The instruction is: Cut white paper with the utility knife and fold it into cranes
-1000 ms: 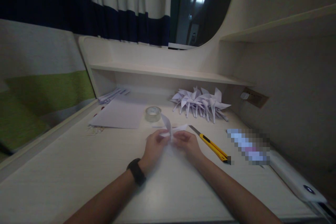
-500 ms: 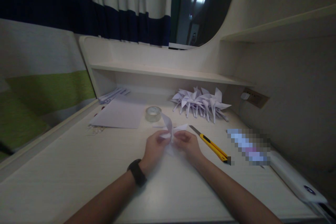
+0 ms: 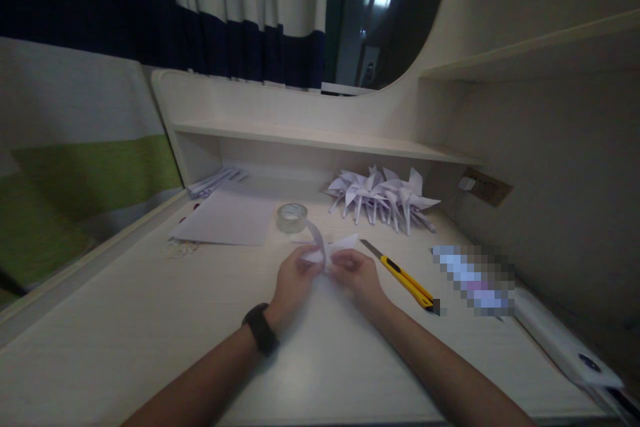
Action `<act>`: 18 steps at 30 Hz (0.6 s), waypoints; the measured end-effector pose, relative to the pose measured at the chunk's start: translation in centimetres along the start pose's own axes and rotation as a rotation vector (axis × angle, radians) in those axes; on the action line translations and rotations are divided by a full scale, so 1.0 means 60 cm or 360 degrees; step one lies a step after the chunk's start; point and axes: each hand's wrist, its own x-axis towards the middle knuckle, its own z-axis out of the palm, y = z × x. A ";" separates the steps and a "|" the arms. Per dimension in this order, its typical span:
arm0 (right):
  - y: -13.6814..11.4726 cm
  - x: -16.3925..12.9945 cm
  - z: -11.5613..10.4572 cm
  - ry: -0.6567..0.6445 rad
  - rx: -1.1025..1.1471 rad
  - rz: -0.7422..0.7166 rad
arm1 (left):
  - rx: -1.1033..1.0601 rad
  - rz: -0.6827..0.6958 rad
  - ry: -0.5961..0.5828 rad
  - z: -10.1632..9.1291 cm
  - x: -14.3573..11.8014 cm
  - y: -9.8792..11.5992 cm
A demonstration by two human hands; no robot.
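Note:
Between my hands is a white paper pinwheel, its blades sticking up and out to the sides. My left hand, with a dark watch at the wrist, pinches it from the left. From the right, the fingers of my right hand are closed on it too. Its centre is partly hidden by my fingertips. Just beyond lies a roll of clear tape. A yellow utility knife with its blade out rests right of my right hand.
Several finished-looking paper pinwheels on sticks are heaped at the back right. White paper sheets lie back left, beside rolled paper sticks. A white device runs along the right edge, near a blurred-out object. A low shelf spans the back.
The upright blade of the pinwheel has bent lower and curls toward me, and the lower blade is less visible. Both hands stay in nearly the same place.

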 end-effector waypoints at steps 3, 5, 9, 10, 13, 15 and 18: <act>0.003 0.001 -0.001 -0.0012 0.0029 -0.0012 | -0.0021 -0.0012 0.0028 0.001 -0.001 0.003; 0.003 0.001 -0.001 -0.0003 0.0032 -0.0011 | -0.0030 -0.0008 0.0037 0.001 -0.002 0.005; 0.002 0.001 0.001 0.0029 0.0047 -0.0026 | -0.0078 -0.0046 0.0018 0.001 -0.005 0.010; 0.002 0.001 0.001 0.0036 0.0059 -0.0031 | -0.0091 -0.0061 0.0014 0.001 -0.005 0.011; 0.003 0.001 0.002 0.0055 0.0057 -0.0044 | -0.0116 -0.0086 0.0003 0.001 -0.006 0.013; 0.003 0.000 0.002 0.0055 0.0039 -0.0048 | -0.0119 -0.0096 0.0013 0.001 -0.007 0.014; 0.003 -0.001 0.002 0.0038 0.0051 -0.0057 | -0.0113 -0.0110 0.0036 0.002 -0.007 0.014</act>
